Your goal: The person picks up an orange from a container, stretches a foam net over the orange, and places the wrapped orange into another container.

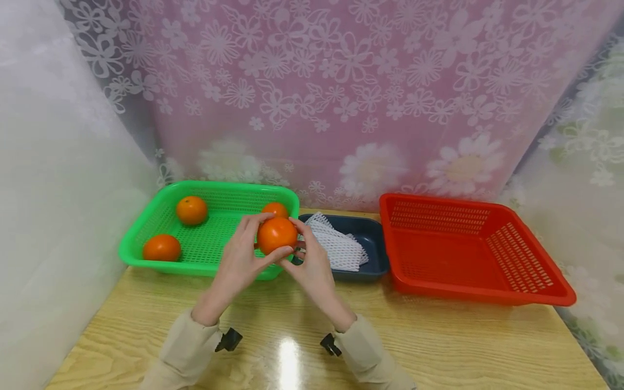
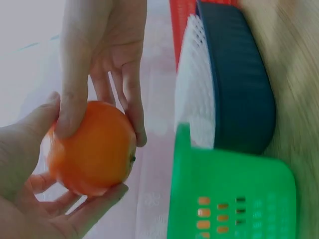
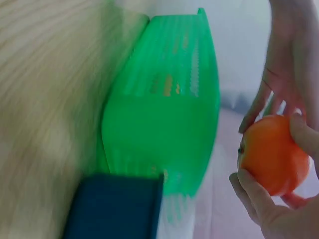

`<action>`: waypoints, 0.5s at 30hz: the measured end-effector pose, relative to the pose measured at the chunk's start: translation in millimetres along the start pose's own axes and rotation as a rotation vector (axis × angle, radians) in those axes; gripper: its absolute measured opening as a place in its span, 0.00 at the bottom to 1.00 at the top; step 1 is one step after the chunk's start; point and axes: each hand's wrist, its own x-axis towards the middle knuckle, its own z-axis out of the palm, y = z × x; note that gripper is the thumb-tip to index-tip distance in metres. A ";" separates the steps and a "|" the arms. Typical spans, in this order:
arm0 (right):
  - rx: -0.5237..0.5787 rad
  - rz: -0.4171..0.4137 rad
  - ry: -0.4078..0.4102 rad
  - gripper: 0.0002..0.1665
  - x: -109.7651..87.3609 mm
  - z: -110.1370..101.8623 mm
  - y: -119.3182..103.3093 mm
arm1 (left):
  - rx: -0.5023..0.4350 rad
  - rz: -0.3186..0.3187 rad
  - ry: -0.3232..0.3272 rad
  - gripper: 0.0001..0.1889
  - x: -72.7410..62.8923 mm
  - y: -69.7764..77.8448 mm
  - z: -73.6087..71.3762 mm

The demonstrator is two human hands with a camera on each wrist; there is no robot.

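Note:
Between both hands an orange is held up, above the right end of the green basket in the head view. My left hand grips its left side, thumb along the near face and fingers behind. On the other side my right hand holds it with thumb and fingers curled round. In the left wrist view the small dark stem spot of the orange points down toward the table side. Three more oranges lie in the green basket: one at the back left, one at the front left, one partly hidden behind the held orange.
A dark blue tray with white foam net sleeves stands right of the green basket. Beside it is a red basket. All stand on a wooden table, with a flowered pink curtain behind.

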 end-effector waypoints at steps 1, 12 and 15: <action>0.013 -0.003 -0.009 0.45 -0.8 -5.4 0.5 | -0.028 0.004 -0.020 0.38 -0.1 1.2 0.5; 0.026 -0.014 -0.103 0.47 -24.0 -57.1 4.3 | -0.244 0.114 -0.241 0.43 -6.1 11.5 20.5; 0.077 -0.008 -0.158 0.48 -35.1 -71.3 10.5 | -0.244 0.191 -0.288 0.46 -12.0 13.1 29.0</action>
